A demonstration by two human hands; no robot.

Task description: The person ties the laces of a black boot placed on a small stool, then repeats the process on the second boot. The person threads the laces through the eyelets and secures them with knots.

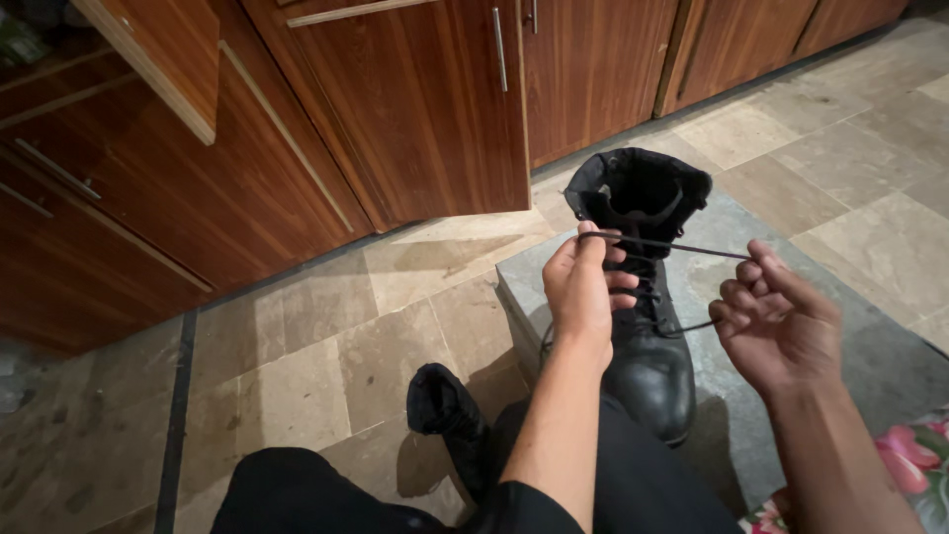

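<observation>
A tall black leather boot (647, 346) stands upright on a grey stone step (870, 366), its toe pointing toward me. My left hand (581, 287) rests against the boot's lacing and pinches one end of the dark lace (682, 247). My right hand (776, 321) sits to the right of the boot with its fingers curled around the other part of the lace, which is pulled taut between both hands. My foot in a black sock (445, 405) lies on the floor tiles below and to the left of the boot.
Brown wooden cabinets with metal handles (415, 109) line the wall at the back, one door (499, 49) standing ajar close to the boot. Beige floor tiles (297, 376) spread to the left. A flowered cloth (914, 465) shows at the bottom right. My black trouser legs fill the lower edge.
</observation>
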